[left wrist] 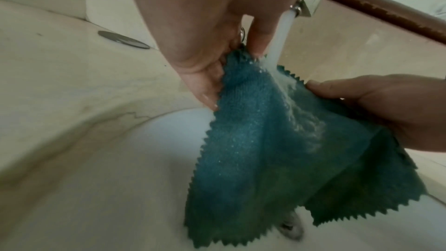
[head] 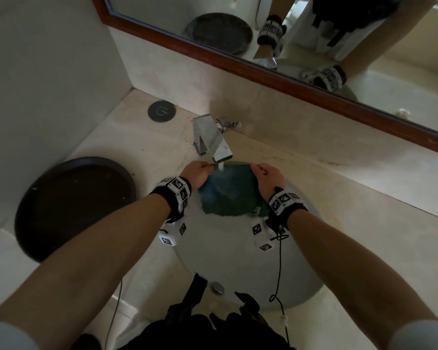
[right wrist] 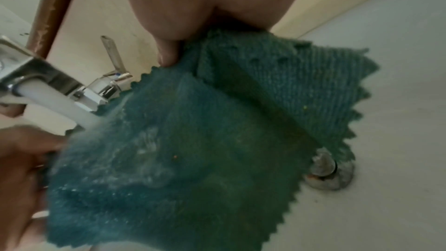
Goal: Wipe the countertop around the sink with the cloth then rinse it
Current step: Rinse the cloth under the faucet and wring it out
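A teal cloth (head: 229, 192) with zigzag edges hangs spread over the round sink (head: 228, 263), under water running from the chrome faucet (head: 214, 140). My left hand (head: 199, 173) pinches its upper left corner, and my right hand (head: 264, 178) grips the upper right corner. In the left wrist view the stream (left wrist: 281, 43) strikes the cloth (left wrist: 265, 150) just beside my left fingers (left wrist: 207, 87); my right hand (left wrist: 376, 106) holds the far edge. The right wrist view shows the wet cloth (right wrist: 193, 150), the faucet spout (right wrist: 48, 79) and the drain plug (right wrist: 325, 171) below it.
A dark round tray (head: 74, 205) sits on the beige countertop (head: 352, 223) left of the sink. A black round disc (head: 161, 110) lies near the back corner. A wood-framed mirror (head: 263, 64) runs along the back wall. A cable (head: 280, 274) dangles over the basin.
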A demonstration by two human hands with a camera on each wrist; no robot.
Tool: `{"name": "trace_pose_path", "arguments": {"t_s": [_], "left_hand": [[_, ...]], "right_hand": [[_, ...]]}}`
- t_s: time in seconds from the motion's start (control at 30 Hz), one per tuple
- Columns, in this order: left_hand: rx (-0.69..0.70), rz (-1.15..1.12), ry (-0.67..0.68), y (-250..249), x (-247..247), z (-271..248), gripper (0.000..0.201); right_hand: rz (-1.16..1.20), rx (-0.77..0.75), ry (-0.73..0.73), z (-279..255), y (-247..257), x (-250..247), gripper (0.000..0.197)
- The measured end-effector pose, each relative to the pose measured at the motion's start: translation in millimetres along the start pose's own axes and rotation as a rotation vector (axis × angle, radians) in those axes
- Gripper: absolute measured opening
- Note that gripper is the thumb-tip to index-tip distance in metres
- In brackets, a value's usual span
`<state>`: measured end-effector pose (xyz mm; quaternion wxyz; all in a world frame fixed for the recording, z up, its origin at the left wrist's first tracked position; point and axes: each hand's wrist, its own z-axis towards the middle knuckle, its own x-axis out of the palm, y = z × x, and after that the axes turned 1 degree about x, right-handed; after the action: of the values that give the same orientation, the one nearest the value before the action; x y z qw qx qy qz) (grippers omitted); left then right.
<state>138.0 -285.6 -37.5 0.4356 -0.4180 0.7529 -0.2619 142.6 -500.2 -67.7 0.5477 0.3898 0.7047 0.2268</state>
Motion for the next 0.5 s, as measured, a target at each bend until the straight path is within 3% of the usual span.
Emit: {"name": "trace_pose_path", "arguments": {"t_s": [0.2, 0.37, 0.5], "left_hand": [[-0.096, 0.067, -0.137, 17, -32, -11, 0.042], [-0.107, 0.115, -0.259, 30, -58, -20, 0.041], [-0.079, 0.165, -0.324, 40, -73, -23, 0.037]], "right_hand": [[-0.018, -0.067, 0.079, -4, 27, 31, 0.032], [-0.022, -0.104, 0.134, -10, 53, 51, 0.030], [-0.057, -0.111, 0.305, -11, 62, 54, 0.026]]}}
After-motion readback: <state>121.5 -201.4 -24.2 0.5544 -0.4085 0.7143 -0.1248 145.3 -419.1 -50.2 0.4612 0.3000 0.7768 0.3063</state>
